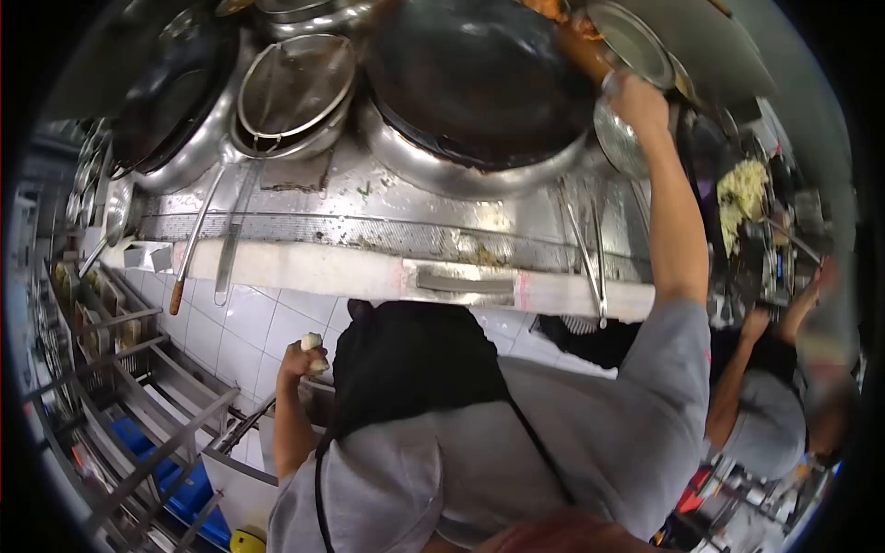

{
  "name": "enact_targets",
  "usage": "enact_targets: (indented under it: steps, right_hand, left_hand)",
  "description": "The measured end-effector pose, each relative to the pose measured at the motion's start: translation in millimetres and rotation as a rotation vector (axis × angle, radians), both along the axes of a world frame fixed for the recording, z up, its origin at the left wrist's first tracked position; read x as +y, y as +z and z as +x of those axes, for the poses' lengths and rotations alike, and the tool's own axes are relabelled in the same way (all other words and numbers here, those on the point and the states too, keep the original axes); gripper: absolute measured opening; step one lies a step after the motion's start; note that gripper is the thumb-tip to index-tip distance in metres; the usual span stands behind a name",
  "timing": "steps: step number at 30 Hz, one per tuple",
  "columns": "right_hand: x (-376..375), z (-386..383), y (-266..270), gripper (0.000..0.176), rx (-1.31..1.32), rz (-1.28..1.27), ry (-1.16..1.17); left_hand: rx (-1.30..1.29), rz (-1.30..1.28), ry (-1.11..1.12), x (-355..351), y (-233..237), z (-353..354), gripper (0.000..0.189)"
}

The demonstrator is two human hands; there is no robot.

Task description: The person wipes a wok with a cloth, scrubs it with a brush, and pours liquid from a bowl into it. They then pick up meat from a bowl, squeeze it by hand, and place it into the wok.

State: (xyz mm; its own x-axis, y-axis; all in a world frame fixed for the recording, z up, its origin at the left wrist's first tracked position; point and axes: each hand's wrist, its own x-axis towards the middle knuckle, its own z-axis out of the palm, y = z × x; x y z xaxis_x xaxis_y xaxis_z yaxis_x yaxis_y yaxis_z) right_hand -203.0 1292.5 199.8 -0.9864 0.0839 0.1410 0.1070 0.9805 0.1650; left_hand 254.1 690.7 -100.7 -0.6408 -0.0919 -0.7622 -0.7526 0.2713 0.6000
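My left hand (297, 363) hangs low beside the black apron, closed round a whitish bundle (312, 342) that looks like a folded cloth. Stretched far forward, my right hand (636, 101) is closed on a brown wooden handle (583, 53) at the right rim of the large black wok (479, 83). The far end of that handle is blurred, so what it belongs to cannot be made out. Some orange-red food (551, 9) shows near it. Under my right wrist is a round metal ladle or strainer (616, 140).
A wire strainer (297, 88) rests on a metal pot, left of the wok. Long handles (195, 241) jut over the counter's front edge. Another dark wok (175, 92) stands farther left. At right, a co-worker (761, 405) is by a pan of pale shredded food (740, 198). Metal racks (138, 369) stand lower left.
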Motion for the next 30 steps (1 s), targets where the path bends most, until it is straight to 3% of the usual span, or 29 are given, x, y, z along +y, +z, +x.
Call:
enact_targets:
  steps: [2,3,4,5,6,7,8,9,10,12,13,15,17,20,21,22,23,25,26,30]
  right_hand:
    - [16.7,22.3,15.3,0.060,0.316,-0.219,-0.100]
    - [3.2,50.2,29.7,0.063,0.351,-0.616,-0.250]
    - [7.4,71.5,19.8,0.065,0.411,-0.894,-0.198]
    - [9.3,91.5,1.5,0.068,0.472,-1.172,-0.129]
    - [-0.7,116.7,-16.2,0.069,0.578,-1.220,-0.079]
    - [-7.0,148.6,-37.2,0.068,0.485,-1.418,-0.003]
    - [-5.2,169.2,-77.1,0.065,0.667,-1.230,0.142]
    - [-43.5,214.9,-77.7,0.064,0.585,-1.474,-0.013]
    - [-54.9,245.5,-105.7,0.062,0.653,-1.378,-0.056]
    - [-100.9,307.0,-118.8,0.060,0.573,-1.568,-0.305]
    - [-98.7,325.9,-151.8,0.058,0.629,-1.508,-0.298]
    - [-110.9,351.2,-164.8,0.053,0.564,-1.433,-0.413]
    - [-112.0,358.5,-165.7,0.047,0.382,-0.925,-0.543]
    - [-117.3,363.0,-173.5,0.042,0.217,-0.595,-0.489]
    - [-100.8,366.3,-193.2,0.043,0.200,-0.666,-0.458]
    - [-80.8,367.5,-210.7,0.041,0.294,-0.660,-0.333]
    - [-75.9,367.9,-224.5,0.040,0.393,-0.657,-0.217]
    - [-123.6,372.6,-181.0,0.037,0.526,0.061,-0.224]
    - [-152.5,372.1,-158.0,0.030,0.641,0.000,-0.175]
    - [-212.4,404.3,-168.4,0.030,0.555,-0.594,-0.152]
  left_hand:
    - [-0.006,0.157,0.117,-7.1,-20.4,11.3,0.020]
    - [-0.009,0.232,0.177,-17.7,-40.6,22.2,0.020]
    - [0.070,0.194,0.085,-33.4,-75.4,37.5,0.020]
    - [0.015,0.020,-0.037,-34.6,-73.2,36.4,0.023]
    - [-0.078,-0.163,-0.168,-28.8,-64.4,33.4,0.026]
    - [-0.164,-0.352,-0.301,-26.6,-52.0,23.7,0.030]
    - [-0.125,-0.247,-0.275,-39.2,-54.8,25.2,0.033]
    - [-0.091,-0.137,-0.248,-51.2,-56.5,26.2,0.037]
    - [-0.132,-0.174,-0.229,-60.2,-56.9,18.9,0.036]
    - [-0.158,-0.215,-0.253,-84.3,-63.4,6.9,0.034]
    - [-0.136,-0.220,-0.287,-102.3,-71.1,-2.8,0.032]
    - [-0.144,-0.149,-0.266,-133.8,-72.7,-18.1,0.028]
    - [-0.202,0.016,-0.184,-159.3,-72.4,-37.3,0.025]
    - [-0.177,0.003,-0.201,-186.4,-84.1,-71.0,0.025]
    - [-0.181,-0.006,-0.182,-200.0,-91.4,-65.6,0.025]
    - [0.003,-0.071,-0.288,-228.2,-146.7,-59.4,0.030]
    - [-0.014,-0.195,-0.344,-221.5,-116.0,-66.7,0.036]
    - [-0.072,-0.235,-0.270,-207.2,-66.7,-77.0,0.036]
    - [-0.042,-0.264,-0.282,-204.3,-51.3,-79.8,0.033]
    - [0.123,-0.336,-0.312,-205.2,-36.8,-71.2,0.028]
